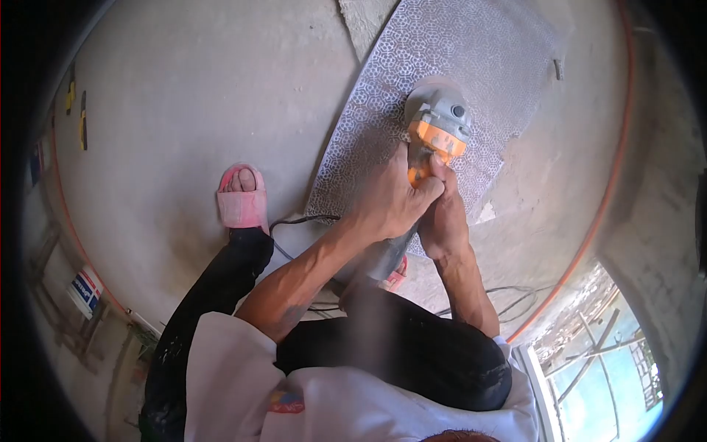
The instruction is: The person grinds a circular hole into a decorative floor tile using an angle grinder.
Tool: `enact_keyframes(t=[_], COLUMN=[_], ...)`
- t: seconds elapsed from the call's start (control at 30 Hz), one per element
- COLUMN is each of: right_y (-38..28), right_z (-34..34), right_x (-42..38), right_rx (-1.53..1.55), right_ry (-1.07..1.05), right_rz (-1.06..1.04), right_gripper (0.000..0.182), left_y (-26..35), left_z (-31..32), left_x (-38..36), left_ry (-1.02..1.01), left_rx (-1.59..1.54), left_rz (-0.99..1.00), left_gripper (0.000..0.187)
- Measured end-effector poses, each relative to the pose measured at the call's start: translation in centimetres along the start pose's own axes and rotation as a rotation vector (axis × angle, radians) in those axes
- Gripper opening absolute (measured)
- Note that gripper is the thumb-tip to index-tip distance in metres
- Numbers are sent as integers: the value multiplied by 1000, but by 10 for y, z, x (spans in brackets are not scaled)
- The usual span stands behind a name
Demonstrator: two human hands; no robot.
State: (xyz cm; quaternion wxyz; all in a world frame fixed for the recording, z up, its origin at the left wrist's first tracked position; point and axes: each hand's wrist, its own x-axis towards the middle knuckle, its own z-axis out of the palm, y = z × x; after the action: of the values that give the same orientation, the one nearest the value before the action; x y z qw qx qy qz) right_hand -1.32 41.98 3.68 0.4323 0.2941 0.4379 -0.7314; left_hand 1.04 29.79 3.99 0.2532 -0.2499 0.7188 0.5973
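An orange and grey angle grinder (pixel 440 132) sits in front of me, its head pointing away and its round disc (pixel 431 87) low over or against a patterned grey-white sheet (pixel 398 59). My left hand (pixel 398 193) is wrapped round the grinder's body from the left, fingers closed. From the right, my right hand (pixel 443 217) also grips the body, with its thumb on top near the orange housing. The rear of the tool runs back between my forearms and is blurred. Whether the disc touches the sheet is hard to tell.
A black cable (pixel 305 219) runs by my left leg, and more cable (pixel 523 296) loops at right. My foot in a pink slipper (pixel 243 205) stands left of the sheet. Yellow-black tools (pixel 83 121) lie far left. An orange hose or cord (pixel 615 177) curves along the right.
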Motion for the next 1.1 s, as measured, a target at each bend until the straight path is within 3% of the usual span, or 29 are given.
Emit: enact_keyframes(t=[0.13, 0.27, 0.33, 0.43, 0.53, 0.63, 0.83, 0.93, 1.03, 1.1], right_y=[7, 1, 2, 13, 2, 3, 6, 7, 9, 9], right_z=[4, -5, -3, -6, -7, -2, -15, -4, -15, -18], right_x=[-4, 4, -1, 1, 6, -3, -3, -7, 5, 3], right_rx=[20, -18, -15, 17, -45, -25, -14, 22, -14, -5], right_ry=[81, -10, 48, 86, 34, 111, 100, 116, 62, 91], right_rz=[-48, -33, -31, -57, -60, -89, -54, -88, -51, -54], right_gripper=[51, 52, 52, 52, 57, 56, 53, 51, 52, 52], left_y=[-6, -8, 1, -16, -13, -18, -16, -17, -17, -10], left_z=[-2, 6, 5, 12, 11, 12, 19, 11, 17, 16], left_x=[2, 4, 7, 6, 11, 14, 11, 7, 8, 8], left_ry=[-17, 5, -32, 98, 31, 2, 58, -45, 117, 74], left_rx=[59, 2, 55, -73, -52, 97, -22, 109, -38, -10], left_rz=[115, 21, -51, 238, 51, 119, 73, 100, 90, 28], left_gripper=[61, 59, 58, 63, 65, 61, 63, 65, 65, 64])
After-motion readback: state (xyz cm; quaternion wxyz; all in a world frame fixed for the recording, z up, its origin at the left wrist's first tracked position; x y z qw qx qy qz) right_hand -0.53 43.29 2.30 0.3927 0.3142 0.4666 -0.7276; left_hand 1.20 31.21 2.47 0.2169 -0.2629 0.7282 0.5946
